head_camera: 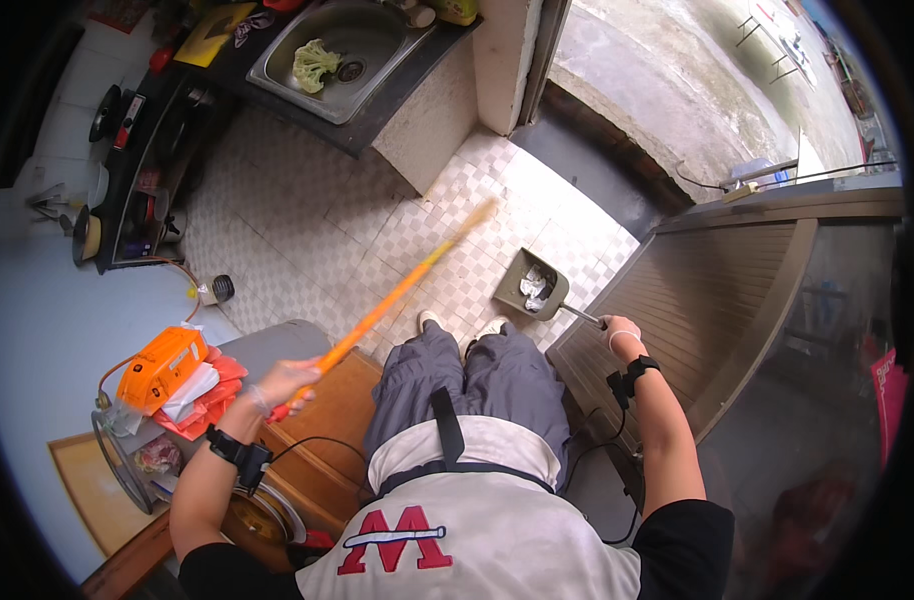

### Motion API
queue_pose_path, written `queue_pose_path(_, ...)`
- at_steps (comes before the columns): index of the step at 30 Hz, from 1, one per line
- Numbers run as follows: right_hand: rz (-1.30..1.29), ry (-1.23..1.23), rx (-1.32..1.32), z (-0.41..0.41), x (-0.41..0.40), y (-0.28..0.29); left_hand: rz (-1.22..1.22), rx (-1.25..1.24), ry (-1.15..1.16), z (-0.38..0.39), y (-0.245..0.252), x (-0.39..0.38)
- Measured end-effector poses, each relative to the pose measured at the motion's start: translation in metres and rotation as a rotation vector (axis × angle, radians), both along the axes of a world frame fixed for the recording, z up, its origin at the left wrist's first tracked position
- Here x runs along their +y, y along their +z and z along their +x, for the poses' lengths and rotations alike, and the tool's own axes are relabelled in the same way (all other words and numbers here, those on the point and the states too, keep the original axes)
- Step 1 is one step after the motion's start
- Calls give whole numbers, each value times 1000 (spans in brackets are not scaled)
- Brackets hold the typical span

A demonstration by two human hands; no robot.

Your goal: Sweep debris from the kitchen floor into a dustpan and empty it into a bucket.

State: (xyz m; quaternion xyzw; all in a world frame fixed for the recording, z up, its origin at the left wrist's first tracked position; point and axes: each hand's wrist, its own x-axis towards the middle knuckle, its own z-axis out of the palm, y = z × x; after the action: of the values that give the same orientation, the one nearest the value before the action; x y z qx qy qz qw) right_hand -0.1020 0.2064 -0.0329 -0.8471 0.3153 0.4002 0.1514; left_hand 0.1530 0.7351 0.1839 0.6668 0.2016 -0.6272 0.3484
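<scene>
My left hand point(290, 384) is closed around the orange handle of a broom point(385, 304), near its red end. The broom slants away over the floor, and its brush head is blurred. In my right hand point(620, 332) is the handle of a long-handled dustpan point(550, 300). Crumpled pale scraps point(533, 287) lie inside the pan, which is near the tiled floor in front of my right shoe; whether it touches the tiles I cannot tell.
A counter with a steel sink point(337, 105) holding a cauliflower piece point(316, 65) stands ahead left. On the right is a brown slatted door point(697, 300), with a dark doorway threshold point(577, 161) beyond. Wooden furniture point(329, 420) and an orange package point(162, 367) are at my left.
</scene>
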Motion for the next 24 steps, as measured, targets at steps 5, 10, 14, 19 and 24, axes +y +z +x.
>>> queue_pose_path(5, -11, 33, 37, 10, 9, -23, 174, -140, 102, 24, -74, 31)
queue_pose_path(10, -41, 10, 91, 22, 15, -36, 119, -126, 263, 2, -193, -14)
queue_pose_path(14, -44, 12, 104, 21, 14, -35, 43, -10, 79, -43, -194, -100)
queue_pose_path(19, -26, 23, 124, 22, 10, -27, -119, 200, -11, -47, -153, -131)
queue_pose_path(24, -9, -27, 85, 8, 2, -24, -169, 142, -159, -18, -62, -130)
